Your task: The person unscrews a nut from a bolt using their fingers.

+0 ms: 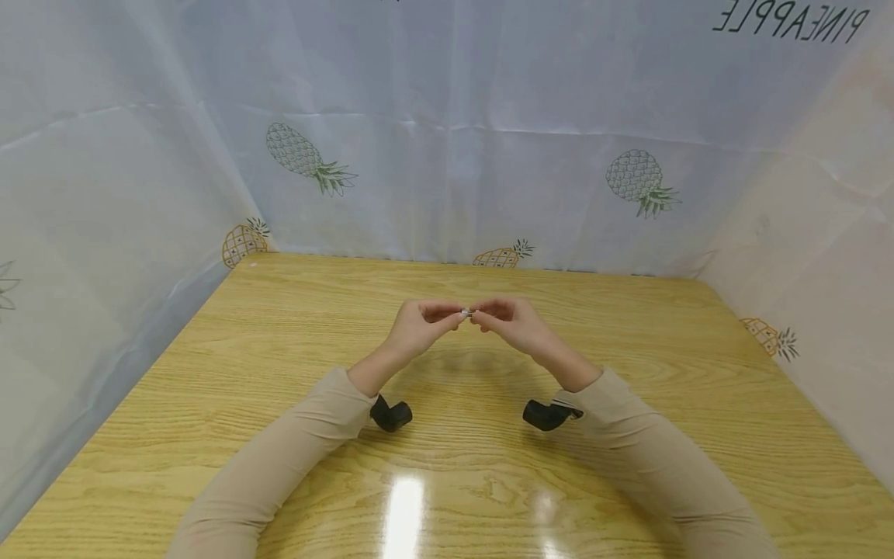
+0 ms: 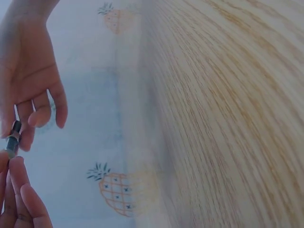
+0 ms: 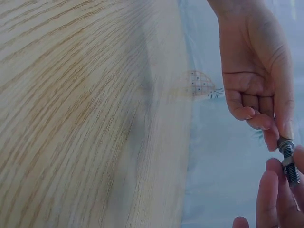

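Note:
Both hands meet over the middle of the table, fingertips joined on a small dark metal bolt (image 1: 466,313). My left hand (image 1: 417,326) pinches the bolt's head end between thumb and fingertip. From the other side, my right hand (image 1: 518,324) has thumb and fingers on a nut (image 3: 288,162) partway along the thread. In the right wrist view the bare threaded end (image 3: 294,179) sticks out past the nut, among the right fingers. The left wrist view shows the thread's dark tip (image 2: 17,126) pointing at the right hand.
Under the hands lies a wood-grain table (image 1: 447,450). A white curtain (image 1: 447,186) with pineapple prints stands along its back and sides. Black curved pieces stick out at the left cuff (image 1: 391,415) and the right cuff (image 1: 548,414).

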`<state>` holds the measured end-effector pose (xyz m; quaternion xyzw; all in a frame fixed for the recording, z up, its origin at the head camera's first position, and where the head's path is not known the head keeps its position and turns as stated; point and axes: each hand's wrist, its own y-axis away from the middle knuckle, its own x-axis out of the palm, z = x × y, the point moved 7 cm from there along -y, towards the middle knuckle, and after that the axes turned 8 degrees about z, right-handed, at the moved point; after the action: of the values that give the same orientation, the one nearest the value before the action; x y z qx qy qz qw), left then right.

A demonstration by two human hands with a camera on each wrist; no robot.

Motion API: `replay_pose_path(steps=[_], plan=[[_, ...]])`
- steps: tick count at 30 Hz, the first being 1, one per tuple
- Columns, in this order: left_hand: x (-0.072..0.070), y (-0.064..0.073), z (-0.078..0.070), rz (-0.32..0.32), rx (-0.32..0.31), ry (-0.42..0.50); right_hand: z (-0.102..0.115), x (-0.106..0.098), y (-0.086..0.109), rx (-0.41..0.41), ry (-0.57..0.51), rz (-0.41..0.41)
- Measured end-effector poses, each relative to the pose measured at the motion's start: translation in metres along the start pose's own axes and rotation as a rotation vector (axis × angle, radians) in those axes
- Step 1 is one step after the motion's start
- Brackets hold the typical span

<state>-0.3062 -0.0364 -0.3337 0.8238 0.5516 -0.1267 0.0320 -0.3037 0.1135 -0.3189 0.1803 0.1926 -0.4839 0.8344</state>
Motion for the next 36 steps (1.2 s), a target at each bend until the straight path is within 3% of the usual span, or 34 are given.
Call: replay_pose_path(steps=[6,15,18,27,36], plan=[[0.0005,0.0002,-0.001,0.001,0.015,0.011,0.0025,-0.0014,0.0006,-0.06,-0.005,-0.031],[-0.0004,0.0006,0.0005,-0.001,0.0,-0.018,-0.0008,0.0015,-0.0001,0.0,-0.005,0.027],[-0.0005,0.0004,0.0008,-0.002,0.0,-0.012,-0.0009,0.0014,-0.0001,0.005,-0.003,0.012],[-0.001,-0.0002,0.0024,-0.005,-0.011,0.0,0.0025,-0.0001,-0.0003,-0.075,-0.011,-0.019],[-0.0015,-0.0001,0.002,-0.006,-0.02,-0.03,-0.0003,0.001,-0.0002,-0.001,-0.006,0.017]])
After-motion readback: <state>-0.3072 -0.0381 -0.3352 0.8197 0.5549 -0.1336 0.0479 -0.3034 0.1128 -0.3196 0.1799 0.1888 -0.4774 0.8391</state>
